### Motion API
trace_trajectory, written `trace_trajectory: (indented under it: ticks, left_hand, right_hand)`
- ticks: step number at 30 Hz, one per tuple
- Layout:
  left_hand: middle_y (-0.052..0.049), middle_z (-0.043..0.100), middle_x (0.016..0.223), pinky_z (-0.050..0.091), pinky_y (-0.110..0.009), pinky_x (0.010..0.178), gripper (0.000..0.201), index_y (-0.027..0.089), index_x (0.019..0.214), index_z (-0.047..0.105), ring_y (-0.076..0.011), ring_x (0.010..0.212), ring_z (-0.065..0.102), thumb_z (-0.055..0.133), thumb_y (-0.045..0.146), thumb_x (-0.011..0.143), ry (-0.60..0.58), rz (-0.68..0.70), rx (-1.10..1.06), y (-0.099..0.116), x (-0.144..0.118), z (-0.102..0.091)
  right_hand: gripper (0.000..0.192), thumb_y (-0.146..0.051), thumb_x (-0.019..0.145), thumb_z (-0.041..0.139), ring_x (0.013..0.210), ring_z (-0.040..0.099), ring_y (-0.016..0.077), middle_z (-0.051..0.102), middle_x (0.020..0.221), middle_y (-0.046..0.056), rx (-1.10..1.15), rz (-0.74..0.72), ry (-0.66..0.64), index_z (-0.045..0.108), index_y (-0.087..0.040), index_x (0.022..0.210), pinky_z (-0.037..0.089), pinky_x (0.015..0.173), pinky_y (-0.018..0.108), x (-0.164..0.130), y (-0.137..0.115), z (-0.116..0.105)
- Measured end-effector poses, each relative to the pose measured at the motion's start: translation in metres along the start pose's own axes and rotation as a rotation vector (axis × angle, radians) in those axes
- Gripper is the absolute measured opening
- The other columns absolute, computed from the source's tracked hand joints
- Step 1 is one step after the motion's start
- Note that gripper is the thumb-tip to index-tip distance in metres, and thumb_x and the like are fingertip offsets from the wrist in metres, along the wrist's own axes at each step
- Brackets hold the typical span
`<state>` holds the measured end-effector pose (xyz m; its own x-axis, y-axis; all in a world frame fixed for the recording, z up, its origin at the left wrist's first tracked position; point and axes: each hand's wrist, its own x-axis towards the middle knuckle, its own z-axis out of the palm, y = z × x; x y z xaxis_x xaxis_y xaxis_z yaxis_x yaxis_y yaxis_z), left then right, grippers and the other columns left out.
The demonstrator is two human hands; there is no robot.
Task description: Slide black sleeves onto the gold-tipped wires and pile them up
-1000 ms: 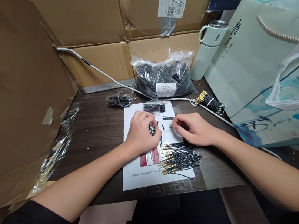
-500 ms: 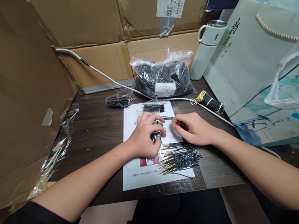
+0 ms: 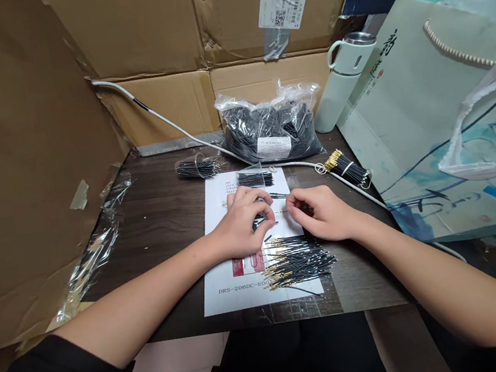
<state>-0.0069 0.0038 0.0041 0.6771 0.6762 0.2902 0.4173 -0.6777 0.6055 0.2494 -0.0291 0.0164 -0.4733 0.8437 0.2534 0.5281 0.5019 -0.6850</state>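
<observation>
- Near the centre of the frame, our right hand (image 3: 320,214) pinches thumb to forefinger, and a thin wire (image 3: 281,211) pokes out leftward; a light, firm pinch close to that end should stop it bending.
- Our left hand (image 3: 247,223) faces it just left of centre, thumb and forefinger nearly meeting (we cannot tell whether anything sits between them).
- Small black pieces (image 3: 258,225) show partly hidden under its curled fingers, so a slightly raised palm would help us see them.
- We'd best bring both pinches level above the white sheet (image 3: 217,290), where dark bits stand out.
- The wire pile (image 3: 299,260) lies just below centre; our wrists ought to clear it.
</observation>
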Motion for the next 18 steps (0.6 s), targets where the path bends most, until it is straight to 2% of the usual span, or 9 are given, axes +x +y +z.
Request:
trace_trajectory:
  ticks: [4, 7, 11, 18]
  left_hand:
    - [-0.005, 0.077, 0.111, 0.043, -0.052, 0.104, 0.003, 0.022, 0.098, 0.071, -0.0294, 0.114, 0.061, 0.069, 0.021, 0.100, 0.091, -0.047, -0.050, -0.0023, 0.0021, 0.0012]
    - [-0.004, 0.076, 0.099, 0.047, -0.048, 0.100, 0.004, 0.022, 0.098, 0.072, -0.0264, 0.104, 0.065, 0.070, 0.019, 0.099, 0.151, -0.076, -0.072, -0.0032, 0.0027, 0.0018]
    - [-0.003, 0.075, 0.095, 0.051, -0.044, 0.093, 0.003, 0.021, 0.097, 0.074, -0.0241, 0.097, 0.068, 0.072, 0.019, 0.099, 0.182, -0.085, -0.112, -0.0029, 0.0028, 0.0018]
    - [-0.005, 0.076, 0.096, 0.055, -0.041, 0.090, 0.003, 0.022, 0.098, 0.076, -0.0235, 0.096, 0.069, 0.073, 0.021, 0.100, 0.217, -0.075, -0.157, -0.0031, 0.0032, 0.0021]
  right_hand:
    - [0.011, -0.023, 0.100, 0.061, 0.061, 0.052, 0.0126, 0.063, 0.071, -0.002, -0.004, -0.016, 0.019, 0.064, -0.020, 0.090, 0.041, 0.063, 0.030, -0.0001, 0.0003, -0.0001]
    - [0.011, -0.022, 0.100, 0.061, 0.061, 0.052, 0.0130, 0.064, 0.072, -0.002, -0.008, -0.018, 0.033, 0.064, -0.021, 0.090, 0.041, 0.063, 0.030, -0.0004, -0.0002, -0.0007]
    - [0.011, -0.022, 0.100, 0.060, 0.061, 0.052, 0.0133, 0.064, 0.072, -0.002, -0.016, -0.026, 0.071, 0.064, -0.021, 0.090, 0.041, 0.062, 0.030, -0.0007, -0.0003, -0.0012]
    - [0.012, -0.024, 0.101, 0.060, 0.061, 0.050, 0.0141, 0.062, 0.071, -0.002, -0.040, -0.011, 0.097, 0.063, -0.022, 0.090, 0.040, 0.063, 0.031, -0.0010, 0.0029, -0.0002]
